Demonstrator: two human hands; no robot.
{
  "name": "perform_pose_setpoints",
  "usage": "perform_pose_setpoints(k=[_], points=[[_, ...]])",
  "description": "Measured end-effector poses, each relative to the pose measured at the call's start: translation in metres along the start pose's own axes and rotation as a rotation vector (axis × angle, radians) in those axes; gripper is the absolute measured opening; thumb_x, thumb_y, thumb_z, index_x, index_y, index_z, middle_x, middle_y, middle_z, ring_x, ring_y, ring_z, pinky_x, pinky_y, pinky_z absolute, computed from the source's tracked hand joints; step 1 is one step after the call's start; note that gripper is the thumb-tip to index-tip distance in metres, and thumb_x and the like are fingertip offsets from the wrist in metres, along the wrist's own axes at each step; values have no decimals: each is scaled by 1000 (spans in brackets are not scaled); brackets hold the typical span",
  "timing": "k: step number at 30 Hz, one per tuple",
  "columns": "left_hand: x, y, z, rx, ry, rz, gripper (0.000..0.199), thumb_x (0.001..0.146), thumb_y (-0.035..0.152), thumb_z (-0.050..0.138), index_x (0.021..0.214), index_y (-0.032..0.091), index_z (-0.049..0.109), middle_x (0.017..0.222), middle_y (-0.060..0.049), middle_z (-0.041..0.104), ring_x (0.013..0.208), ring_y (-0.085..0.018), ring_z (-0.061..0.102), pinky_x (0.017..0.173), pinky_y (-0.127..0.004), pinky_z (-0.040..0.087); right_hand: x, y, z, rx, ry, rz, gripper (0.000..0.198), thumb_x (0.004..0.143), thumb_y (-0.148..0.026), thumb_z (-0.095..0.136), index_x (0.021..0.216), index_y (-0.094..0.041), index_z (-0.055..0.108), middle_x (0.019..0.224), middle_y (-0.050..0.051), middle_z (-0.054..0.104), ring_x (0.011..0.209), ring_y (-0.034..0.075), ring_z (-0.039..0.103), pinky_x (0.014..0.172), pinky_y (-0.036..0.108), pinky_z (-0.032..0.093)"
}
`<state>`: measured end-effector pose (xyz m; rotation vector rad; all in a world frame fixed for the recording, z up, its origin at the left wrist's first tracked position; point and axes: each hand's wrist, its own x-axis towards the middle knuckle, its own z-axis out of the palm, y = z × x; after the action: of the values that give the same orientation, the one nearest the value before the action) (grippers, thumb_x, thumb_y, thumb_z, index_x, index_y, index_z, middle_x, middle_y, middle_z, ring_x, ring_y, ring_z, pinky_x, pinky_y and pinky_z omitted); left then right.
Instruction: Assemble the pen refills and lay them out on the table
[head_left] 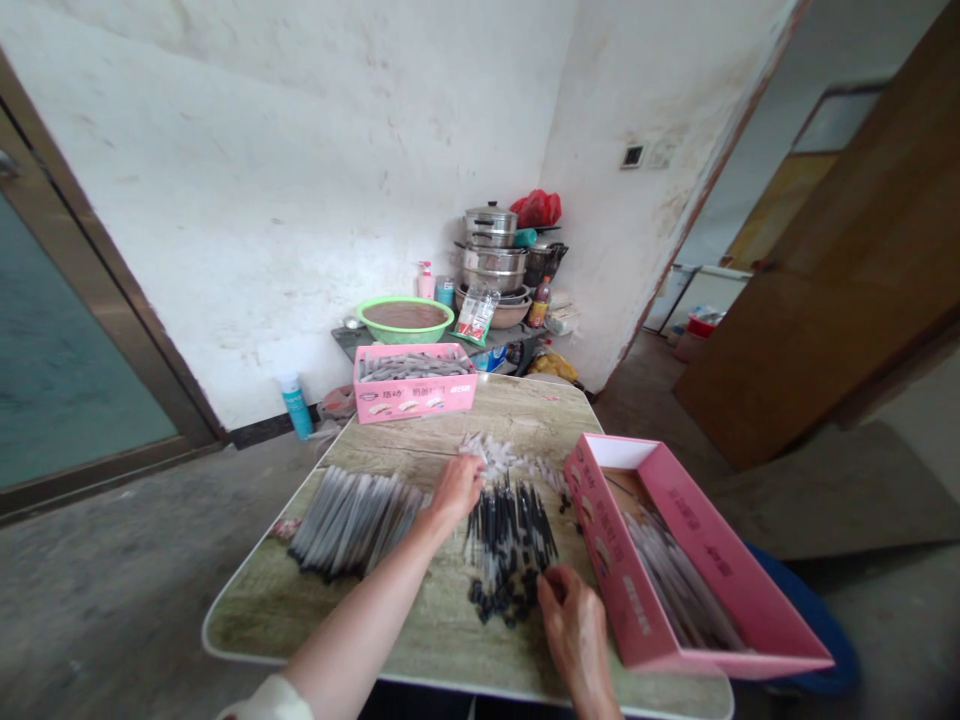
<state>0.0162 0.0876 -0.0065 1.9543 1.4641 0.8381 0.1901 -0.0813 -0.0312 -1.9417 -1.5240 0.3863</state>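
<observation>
My left hand [457, 492] reaches over the middle of the table, fingertips pinched at the edge of a pile of small whitish plastic pieces [491, 455]. Whatever sits in that pinch is too small to make out. Beside it lies a bundle of thin black-and-clear sticks that look like pen refills [508, 520]. My right hand [571, 625] is curled, thumb and fingers together, at the right of a heap of small black caps [499, 598]; its grip is hidden. Left of my forearm, a row of translucent pen barrels [356, 522] with dark ends lies side by side.
A pink box [615, 560] holding more barrels stands at the table's right edge. Another pink box [414, 403], full of similar sticks, stands at the far edge. Behind are a green basin [405, 332] and stacked pots [491, 265]. A blue stool [817, 640] is at right.
</observation>
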Motion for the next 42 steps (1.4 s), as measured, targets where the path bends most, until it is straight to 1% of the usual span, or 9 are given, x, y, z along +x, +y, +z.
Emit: perform_pose_setpoints(k=[7,10,13,17,23,25,27,36,42], points=[[-55,13,0,-244,-58,94,17,76,22,58,82,19,74,75,-6,72,68,-19,65,64,-28,47,-2,-22,-13,179,41,-19,29,84,-38,48,74,-16,63,62,5,67,56,19,62,53,24,41],[-71,30,0,-579,-255,-26,28,78,34,59,94,15,72,69,-6,68,53,-16,60,49,-25,45,-2,-38,-25,218,78,-49,30,84,-40,50,72,-16,62,57,2,64,51,16,57,49,22,39],[-85,50,2,-915,-444,-60,38,77,42,63,102,13,67,75,-6,65,59,-15,60,50,-24,48,-5,-52,-31,207,65,-100,28,85,-36,50,69,-16,61,56,1,62,48,14,55,47,21,37],[-88,58,5,-1020,-395,-103,34,76,44,65,82,10,68,69,-5,63,56,-12,57,49,-21,46,-11,-57,-42,176,-16,-143,25,86,-32,50,76,-16,66,61,3,67,52,16,60,49,21,40],[-75,31,5,-1011,-313,-128,34,75,45,66,81,11,66,71,-6,63,59,-14,58,50,-22,47,31,-5,-131,-301,213,-16,29,89,-37,46,98,-19,67,80,8,73,71,21,69,61,25,46],[-75,22,7,-1023,-294,-106,33,76,44,65,83,11,67,72,-6,63,58,-13,57,51,-22,47,53,23,-159,-678,77,74,26,89,-31,45,97,-20,67,84,10,73,79,25,69,64,28,46],[-77,16,10,-1036,-282,-88,33,77,43,64,85,11,67,72,-5,63,57,-13,56,50,-22,46,69,48,-174,-765,-1,100,17,81,-20,53,85,-15,69,84,15,72,80,28,69,64,30,45],[-85,14,12,-1031,-307,-78,31,79,42,63,84,12,69,70,-5,63,56,-13,56,52,-23,46,81,90,-155,-789,-228,-12,23,70,0,58,86,-11,70,95,16,72,92,24,67,76,27,44],[-85,13,10,-1061,-265,-122,32,76,42,66,87,11,69,68,-4,62,56,-12,56,52,-22,46,82,75,-166,-738,-163,-37,12,72,-8,56,74,-13,67,82,13,72,80,23,66,68,26,42]])
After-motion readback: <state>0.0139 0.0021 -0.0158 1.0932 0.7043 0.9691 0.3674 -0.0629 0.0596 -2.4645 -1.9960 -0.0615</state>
